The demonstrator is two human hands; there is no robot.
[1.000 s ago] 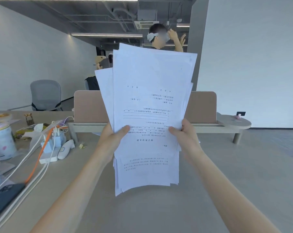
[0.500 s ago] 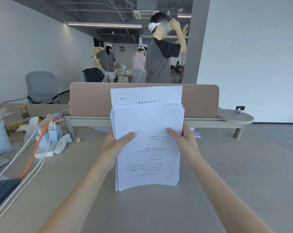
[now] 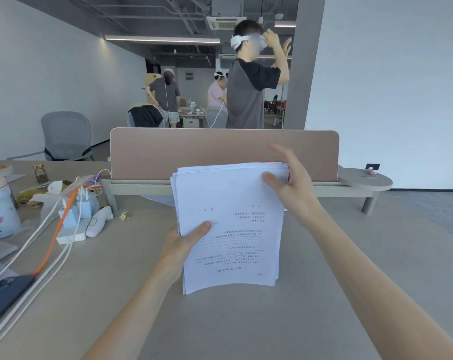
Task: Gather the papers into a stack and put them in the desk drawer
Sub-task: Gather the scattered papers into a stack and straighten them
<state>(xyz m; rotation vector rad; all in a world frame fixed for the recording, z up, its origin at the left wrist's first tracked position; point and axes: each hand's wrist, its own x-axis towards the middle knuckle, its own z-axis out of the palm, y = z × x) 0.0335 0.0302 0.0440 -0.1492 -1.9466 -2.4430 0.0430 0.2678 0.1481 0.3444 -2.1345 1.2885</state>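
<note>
Currently your left hand (image 3: 183, 242) grips the paper stack (image 3: 229, 224), standing on edge on the desk (image 3: 246, 320) before the divider panel (image 3: 220, 149). Your right hand (image 3: 290, 188), fingers spread, presses its top corner. Risk: uneven top edges let sheets slip and fan out.

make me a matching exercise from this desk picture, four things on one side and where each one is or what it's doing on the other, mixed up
Things:
1. paper stack
2. right hand
3. dark phone
4. grey office chair

Places or states:
A. lies at the desk's left edge, orange cable leading to it
B. stands on its lower edge on the desk, pinched by the left hand
C. stands behind the desk, at the left, by the wall
D. fingers spread at the stack's top right corner

Pairs: 1-B, 2-D, 3-A, 4-C
</note>
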